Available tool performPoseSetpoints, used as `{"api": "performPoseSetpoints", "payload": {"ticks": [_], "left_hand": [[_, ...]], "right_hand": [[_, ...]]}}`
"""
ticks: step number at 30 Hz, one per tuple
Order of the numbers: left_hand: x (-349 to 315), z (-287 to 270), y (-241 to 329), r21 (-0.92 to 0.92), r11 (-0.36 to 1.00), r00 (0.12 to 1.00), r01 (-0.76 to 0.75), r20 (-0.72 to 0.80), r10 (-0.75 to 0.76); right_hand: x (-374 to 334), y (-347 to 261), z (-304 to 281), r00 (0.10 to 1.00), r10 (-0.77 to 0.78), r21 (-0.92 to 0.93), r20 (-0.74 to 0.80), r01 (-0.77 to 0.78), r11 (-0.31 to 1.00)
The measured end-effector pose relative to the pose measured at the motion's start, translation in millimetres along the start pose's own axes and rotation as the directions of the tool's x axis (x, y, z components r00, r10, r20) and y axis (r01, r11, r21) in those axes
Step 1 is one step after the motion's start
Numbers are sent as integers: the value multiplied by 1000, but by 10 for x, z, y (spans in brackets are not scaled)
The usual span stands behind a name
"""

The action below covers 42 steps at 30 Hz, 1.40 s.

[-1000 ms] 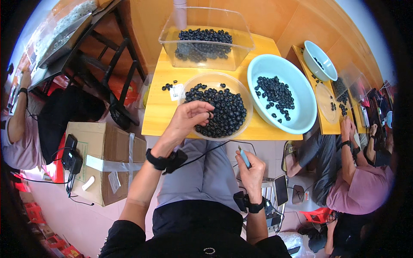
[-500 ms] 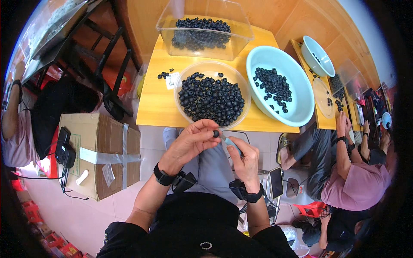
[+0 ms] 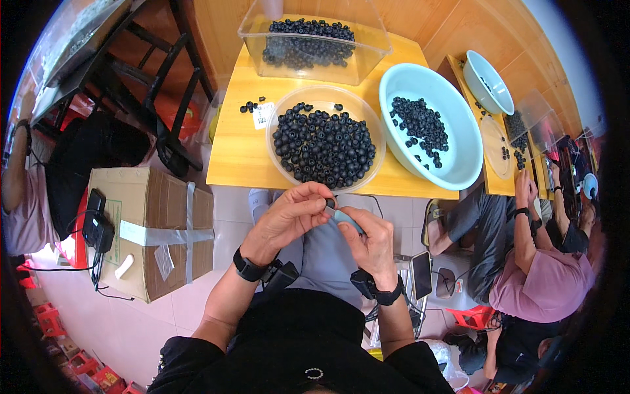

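One black bead (image 3: 330, 203) is apparently undergoing work, unfinished, before the table (image 3: 239, 154). Your left hand (image 3: 292, 213) is facing inward, its grip pinching the bead; your right hand (image 3: 374, 244) is pointing leftward, its grip holding a blue-handled knife (image 3: 346, 219), blade seemingly touching the bead. Beyond, many beads (image 3: 325, 144) are lying in the round dish (image 3: 328, 96), others in the basin (image 3: 459, 151) and clear box (image 3: 315, 75); which are finished is not showing.

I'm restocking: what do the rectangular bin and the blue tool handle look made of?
Rectangular bin: probably clear rigid plastic, glossy; dark pieces show through its wall. Blue tool handle: likely smooth plastic, evenly coloured, though the right hand hides part.
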State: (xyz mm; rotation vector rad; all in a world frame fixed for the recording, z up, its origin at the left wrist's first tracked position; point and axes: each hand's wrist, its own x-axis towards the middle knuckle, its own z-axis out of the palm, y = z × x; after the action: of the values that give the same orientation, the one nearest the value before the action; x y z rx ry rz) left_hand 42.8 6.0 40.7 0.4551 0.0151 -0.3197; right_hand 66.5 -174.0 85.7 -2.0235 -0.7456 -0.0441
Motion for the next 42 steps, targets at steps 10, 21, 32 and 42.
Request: {"api": "performPoseSetpoints", "payload": {"ticks": [10,21,32,42], "left_hand": [[-15,-30,-21,-24,998,999,53,8,-53],[-125,107,31,27,996,983,86,163,-89],[-153,-7,-64,35,998,998,51,-45,-50],[-185,-18,-103,106,988,994,110,-21,-108]], "right_hand": [[-12,13,3,1000,-8,17,-19,9,1000],[-14,314,-208,958,157,-91,-239,-183,979],[14,-158,-46,982,172,212,79,-185,960],[-49,-48,71,947,247,452,206,-316,834]]}}
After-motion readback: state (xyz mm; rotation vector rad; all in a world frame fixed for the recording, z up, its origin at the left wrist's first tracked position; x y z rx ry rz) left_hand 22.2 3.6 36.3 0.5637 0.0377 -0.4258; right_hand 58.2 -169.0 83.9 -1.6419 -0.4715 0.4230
